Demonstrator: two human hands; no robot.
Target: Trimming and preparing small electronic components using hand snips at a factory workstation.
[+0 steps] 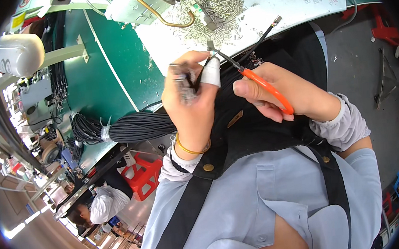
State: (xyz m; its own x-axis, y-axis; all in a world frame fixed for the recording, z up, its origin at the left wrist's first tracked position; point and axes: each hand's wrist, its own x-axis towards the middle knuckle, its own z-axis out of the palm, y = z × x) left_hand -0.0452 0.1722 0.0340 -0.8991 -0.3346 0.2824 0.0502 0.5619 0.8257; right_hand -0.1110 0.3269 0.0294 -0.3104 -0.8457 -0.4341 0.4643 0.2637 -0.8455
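Observation:
My left hand, with white tape round a finger and a yellow bangle at the wrist, is closed on a black cable. A grey metal connector shows at the cable's tip, just past my fingertips. Blurred metal ends show against the same hand. In my right hand are orange-handled pliers, gripped by the handle, their dark jaws close to the connector. Whether the jaws touch it cannot be made out. Another black cable with a metal end lies across the table's front edge.
Loose small metal pieces heap on the white sheet. A curved brass-coloured rod reaches over them. A tied bundle of black cables lies on the green table to the left. Beyond are a red stool and a person.

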